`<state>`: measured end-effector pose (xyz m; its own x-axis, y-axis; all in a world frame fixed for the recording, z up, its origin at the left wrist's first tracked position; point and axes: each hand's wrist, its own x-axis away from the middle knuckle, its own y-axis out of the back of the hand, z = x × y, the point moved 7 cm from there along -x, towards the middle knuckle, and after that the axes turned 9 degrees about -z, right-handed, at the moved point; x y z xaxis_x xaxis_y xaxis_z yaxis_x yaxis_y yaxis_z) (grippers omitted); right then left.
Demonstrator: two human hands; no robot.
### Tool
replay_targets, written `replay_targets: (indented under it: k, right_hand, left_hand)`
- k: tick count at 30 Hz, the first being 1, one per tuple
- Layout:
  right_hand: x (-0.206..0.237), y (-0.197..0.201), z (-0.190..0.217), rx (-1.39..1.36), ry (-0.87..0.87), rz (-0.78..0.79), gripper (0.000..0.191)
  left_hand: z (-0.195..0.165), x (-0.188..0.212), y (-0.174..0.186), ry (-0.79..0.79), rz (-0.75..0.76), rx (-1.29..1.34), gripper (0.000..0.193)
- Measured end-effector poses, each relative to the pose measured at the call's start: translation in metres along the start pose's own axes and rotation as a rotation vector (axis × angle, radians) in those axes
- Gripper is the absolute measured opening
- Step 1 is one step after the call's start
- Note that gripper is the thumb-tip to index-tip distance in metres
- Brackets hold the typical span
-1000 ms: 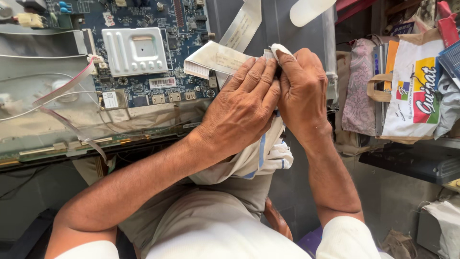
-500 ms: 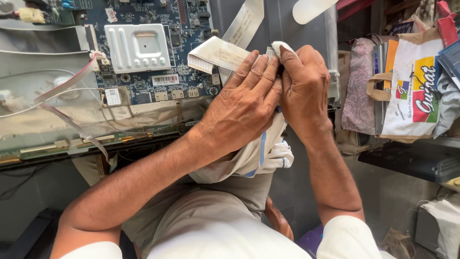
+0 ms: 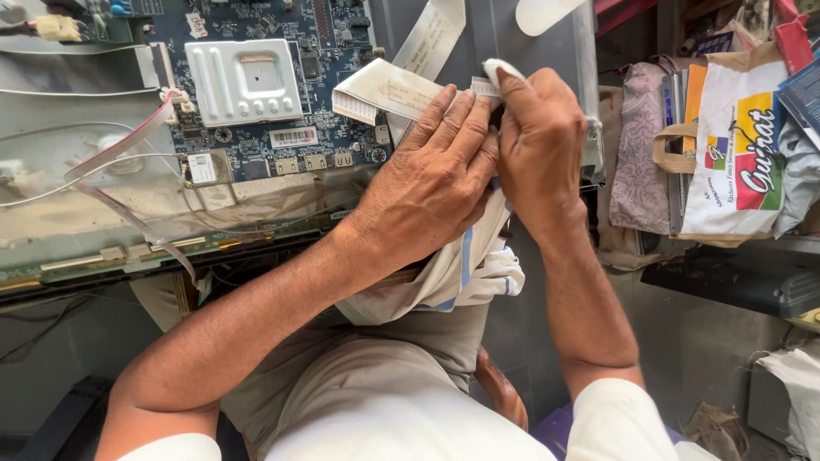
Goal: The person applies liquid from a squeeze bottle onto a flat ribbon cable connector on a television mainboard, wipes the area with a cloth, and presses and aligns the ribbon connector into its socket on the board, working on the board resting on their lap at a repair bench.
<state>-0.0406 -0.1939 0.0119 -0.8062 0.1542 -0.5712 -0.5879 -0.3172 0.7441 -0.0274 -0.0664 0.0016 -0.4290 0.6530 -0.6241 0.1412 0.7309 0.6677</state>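
Note:
My left hand [image 3: 431, 183] and my right hand [image 3: 538, 141] are pressed close together over a white cloth with a blue stripe [image 3: 465, 273]. Both hands pinch the cloth around the end of a flat white ribbon cable [image 3: 380, 90]. That cable folds back toward the blue circuit board [image 3: 256, 94], which lies on a grey metal panel [image 3: 77, 188]. My right fingertips hold a bit of cloth above the cable end. The cable's tip is hidden under my fingers.
A second flat ribbon cable [image 3: 431, 34] runs up the panel. Thin white and red wires [image 3: 128, 145] cross the left side. Paper and cloth bags [image 3: 726, 145] hang at the right. A dark shelf [image 3: 735, 277] sits below them.
Both hands stay clamped on the cloth and cable; the view has shifted slightly, and the folded cable now sits a little more to the left of my fingers.

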Motion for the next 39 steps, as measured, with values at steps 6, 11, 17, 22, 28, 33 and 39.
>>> replay_targets:
  k: [6, 11, 17, 22, 28, 33, 39]
  right_hand:
    - [0.002, 0.007, 0.003, -0.077, 0.023, 0.074, 0.019]
    - [-0.001, -0.003, 0.005, 0.078, 0.086, 0.021, 0.017]
    - [0.002, 0.004, 0.002, -0.104, 0.043, 0.054, 0.02]
    - [0.0, -0.004, 0.005, 0.076, 0.125, 0.055, 0.019]
    - [-0.001, 0.003, 0.0, -0.068, -0.016, 0.036, 0.016]
    - [-0.003, 0.002, 0.008, 0.044, 0.139, 0.043, 0.024]
    - [-0.002, 0.008, 0.0, -0.199, -0.014, -0.131, 0.027]
  left_hand:
    - [0.002, 0.001, -0.004, -0.01, 0.046, -0.039, 0.057]
    - [0.0, 0.001, -0.002, -0.029, 0.006, -0.046, 0.054]
    - [0.002, 0.002, -0.004, -0.031, 0.046, -0.093, 0.054]
    - [0.001, 0.001, -0.003, -0.027, 0.016, -0.038, 0.055]
    - [0.002, 0.0, 0.001, -0.023, 0.001, -0.048, 0.047]
    - [0.002, 0.001, -0.001, -0.006, -0.008, 0.003, 0.032]
    - [0.0, 0.004, 0.0, -0.034, -0.018, -0.027, 0.034]
